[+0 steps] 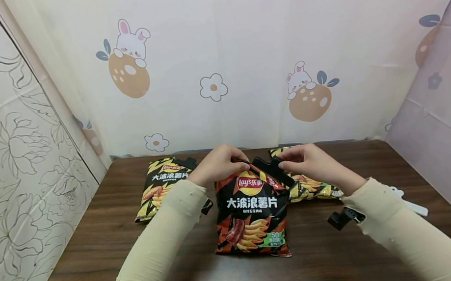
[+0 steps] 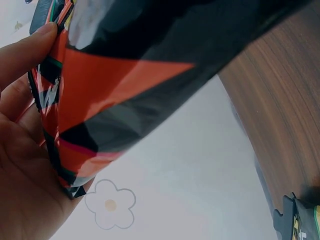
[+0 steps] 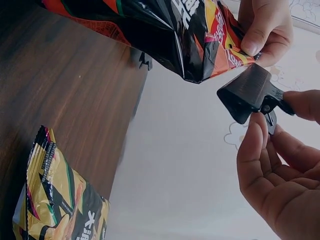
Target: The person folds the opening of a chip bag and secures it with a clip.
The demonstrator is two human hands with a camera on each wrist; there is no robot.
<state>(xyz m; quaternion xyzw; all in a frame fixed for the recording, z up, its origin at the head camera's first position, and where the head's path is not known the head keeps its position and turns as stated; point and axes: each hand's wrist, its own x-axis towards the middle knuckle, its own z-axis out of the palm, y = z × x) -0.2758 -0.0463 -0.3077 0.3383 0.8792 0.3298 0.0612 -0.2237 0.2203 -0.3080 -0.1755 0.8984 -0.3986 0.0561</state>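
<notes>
A black-and-red Lay's potato chip bag [image 1: 252, 220] stands nearly upright at mid-table. My left hand [image 1: 220, 162] pinches its top edge between thumb and fingers; in the left wrist view the thumb [image 2: 42, 35] presses on the folded-over edge. With my right hand [image 1: 312, 163] I hold a wide black bag clip [image 3: 247, 90] by its handles, thumb on one side and fingers on the other. The clip is right beside the bag's top right corner, very close to my left fingertips. Whether its mouth touches the bag, I cannot tell.
At the back left lies a yellow-and-black chip bag [image 1: 157, 186] with a black clip [image 1: 186, 163] at its top. Behind my right hand lies another yellow bag [image 1: 309, 186]. A white object [image 1: 416, 207] sits partly hidden beyond the right sleeve. A patterned curtain [image 1: 211, 53] borders the table.
</notes>
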